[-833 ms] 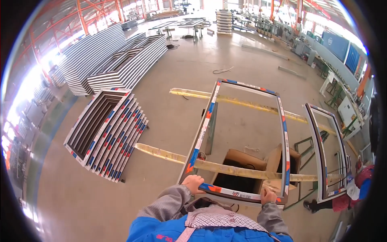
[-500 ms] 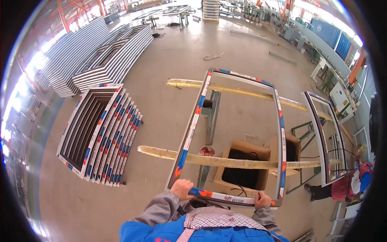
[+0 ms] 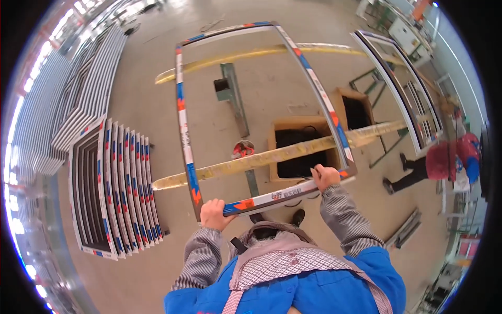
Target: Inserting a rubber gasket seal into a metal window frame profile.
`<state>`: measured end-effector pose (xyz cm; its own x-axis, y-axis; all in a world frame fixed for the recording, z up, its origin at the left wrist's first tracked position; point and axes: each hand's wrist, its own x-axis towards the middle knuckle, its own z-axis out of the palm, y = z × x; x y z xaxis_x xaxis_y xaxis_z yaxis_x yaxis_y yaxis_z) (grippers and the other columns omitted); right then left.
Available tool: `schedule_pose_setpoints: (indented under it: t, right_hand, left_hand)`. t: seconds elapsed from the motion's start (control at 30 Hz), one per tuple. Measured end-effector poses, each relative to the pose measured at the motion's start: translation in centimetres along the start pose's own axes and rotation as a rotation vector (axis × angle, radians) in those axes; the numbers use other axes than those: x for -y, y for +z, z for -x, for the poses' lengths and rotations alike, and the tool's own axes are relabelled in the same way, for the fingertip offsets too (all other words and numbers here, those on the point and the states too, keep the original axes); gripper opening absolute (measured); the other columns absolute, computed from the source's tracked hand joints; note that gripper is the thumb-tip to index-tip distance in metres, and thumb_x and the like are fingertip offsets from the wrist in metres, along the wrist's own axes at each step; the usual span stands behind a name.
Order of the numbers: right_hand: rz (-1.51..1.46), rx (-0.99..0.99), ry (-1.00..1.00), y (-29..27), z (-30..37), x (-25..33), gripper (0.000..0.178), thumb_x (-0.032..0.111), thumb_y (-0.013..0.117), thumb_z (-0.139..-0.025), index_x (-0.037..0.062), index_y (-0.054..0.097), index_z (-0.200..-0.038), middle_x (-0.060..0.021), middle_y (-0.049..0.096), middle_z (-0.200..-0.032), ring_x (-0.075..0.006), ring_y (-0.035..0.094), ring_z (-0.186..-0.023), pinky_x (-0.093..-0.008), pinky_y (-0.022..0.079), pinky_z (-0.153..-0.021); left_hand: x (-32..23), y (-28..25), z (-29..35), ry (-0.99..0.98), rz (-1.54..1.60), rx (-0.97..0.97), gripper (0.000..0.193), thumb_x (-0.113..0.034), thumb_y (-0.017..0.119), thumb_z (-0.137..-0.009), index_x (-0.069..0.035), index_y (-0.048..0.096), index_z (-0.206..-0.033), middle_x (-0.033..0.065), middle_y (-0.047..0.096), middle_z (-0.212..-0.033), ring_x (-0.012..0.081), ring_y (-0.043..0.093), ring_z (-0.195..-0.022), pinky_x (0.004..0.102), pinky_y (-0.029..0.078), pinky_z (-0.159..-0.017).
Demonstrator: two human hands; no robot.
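A large rectangular window frame [image 3: 183, 119], dark with blue, red and white protective film, lies across two yellow-wrapped support beams [image 3: 235, 166]. My left hand [image 3: 213, 213] is closed round the near left corner of the frame. Near the right corner, my right hand [image 3: 326, 177] grips the same near rail, its thumb over the top. Both forearms, in striped sleeves, reach forward from my body. Through the frame's opening a small red-and-white tub [image 3: 243, 148] shows, along with an open cardboard box [image 3: 273, 152] partly hidden by the near beam.
At the left stands a row of similar frames [image 3: 125, 191], with long metal profiles [image 3: 83, 99] stacked behind. Another frame [image 3: 389, 86] rests on the beams' right end. A co-worker [image 3: 444, 161] stands near it. A second box [image 3: 340, 112] sits below the beams.
My view has tilted down and turned, so the scene sits differently. The frame has shifted left along the beams, nearer their left ends. Both hands keep their hold on its near rail.
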<state>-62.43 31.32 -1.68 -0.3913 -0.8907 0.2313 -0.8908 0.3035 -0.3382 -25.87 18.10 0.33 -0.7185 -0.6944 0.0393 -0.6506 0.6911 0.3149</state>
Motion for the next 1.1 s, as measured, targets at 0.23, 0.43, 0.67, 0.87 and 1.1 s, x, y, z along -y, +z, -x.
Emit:
schedule_pose_setpoints:
  t: [0.23,0.43,0.67,0.87,1.1]
  right_hand:
    - [-0.085,-0.242,0.089,-2.8,6.5,0.4,0.035,0.013,0.059,-0.073,0.0036,0.05,-0.106,-0.0147,0.051,-0.104,-0.0308,0.048,-0.097,-0.0393,0.038,-0.083]
    - [-0.103,-0.041,0.601,0.8,20.6,-4.8,0.04,0.018,0.06,-0.073,0.0054,0.049,-0.109,-0.0133,0.047,-0.114,-0.0301,0.044,-0.107,-0.0398,0.034,-0.089]
    - [-0.219,0.371,1.099,12.0,29.1,-16.4,0.03,0.032,0.056,-0.075,0.0069,0.058,-0.092,-0.0124,0.053,-0.11,-0.0286,0.051,-0.1,-0.0398,0.04,-0.083]
    - [-0.553,0.547,1.429,23.3,24.1,-24.0,0.064,0.033,0.062,-0.071,0.0032,0.039,-0.124,-0.0196,0.041,-0.126,-0.0339,0.04,-0.115,-0.0394,0.034,-0.096]
    - [-0.612,0.625,1.316,32.6,15.7,-28.4,0.078,0.029,0.067,-0.068,0.0095,0.026,-0.132,-0.022,0.036,-0.126,-0.0381,0.039,-0.114,-0.045,0.033,-0.095]
  left_hand:
    - [-4.5,-0.7,-0.5,-0.003,0.018,0.071,0.054,-0.035,0.071,-0.06,-0.004,0.053,-0.101,0.0107,0.052,-0.102,0.0262,0.046,-0.1,0.0384,0.031,-0.09]
    - [-9.5,3.2,-4.3,0.042,0.173,0.076,0.042,-0.026,0.063,-0.071,-0.002,0.053,-0.104,0.0127,0.054,-0.104,0.029,0.048,-0.101,0.039,0.033,-0.09]
    - [-13.9,6.9,-9.0,-0.354,0.538,0.092,0.022,-0.014,0.048,-0.085,0.001,0.054,-0.099,0.0141,0.06,-0.087,0.0207,0.059,-0.079,0.0289,0.047,-0.072]
    - [-15.8,9.3,-10.1,-0.421,0.425,-0.076,0.022,-0.012,0.041,-0.088,0.003,0.054,-0.096,0.0106,0.059,-0.082,0.0155,0.057,-0.076,0.0268,0.046,-0.069]
    - [-16.4,10.6,-11.0,-0.492,0.4,-0.043,0.022,-0.014,0.04,-0.089,0.002,0.054,-0.093,0.0058,0.055,-0.075,0.0111,0.051,-0.068,0.0227,0.042,-0.064]
